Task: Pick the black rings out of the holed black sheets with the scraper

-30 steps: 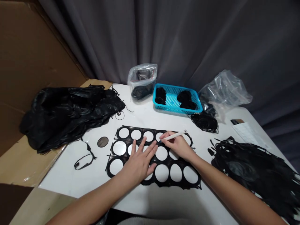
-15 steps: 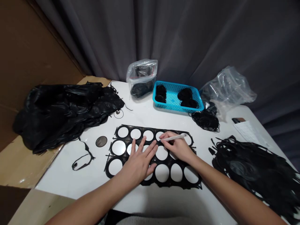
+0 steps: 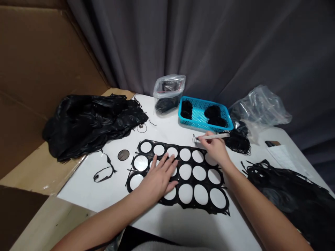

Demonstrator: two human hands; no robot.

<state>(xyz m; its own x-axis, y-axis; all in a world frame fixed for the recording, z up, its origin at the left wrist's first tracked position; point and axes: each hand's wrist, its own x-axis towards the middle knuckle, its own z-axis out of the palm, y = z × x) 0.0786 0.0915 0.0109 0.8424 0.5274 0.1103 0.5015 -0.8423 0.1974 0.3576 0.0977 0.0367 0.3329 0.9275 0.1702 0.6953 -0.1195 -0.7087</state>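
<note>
A black sheet with rows of round holes (image 3: 192, 181) lies flat on the white table. My left hand (image 3: 161, 176) rests palm down on it, fingers spread, pressing over its left-middle part and hiding some holes. Above the sheet's far right edge, my right hand (image 3: 213, 146) pinches a slim white pen-like tool (image 3: 216, 136). At the tool's tip, a thin black strand (image 3: 194, 138) forms a small loop. The tip stands apart from the sheet, just beyond its far edge. What the tip is like cannot be made out.
A blue basket (image 3: 201, 127) holds black bundles, with a clear bag (image 3: 169, 94) beside it. Black material is heaped at left (image 3: 91, 122) and right (image 3: 293, 198). A dark disc (image 3: 123, 155) and a black strip (image 3: 104, 176) lie left of the sheet. A cardboard wall (image 3: 34, 52) stands left.
My right hand has lifted the white tool off the sheet and moved it away towards the basket, a black strand now at its tip. My left hand stays on the sheet. The view has shifted.
</note>
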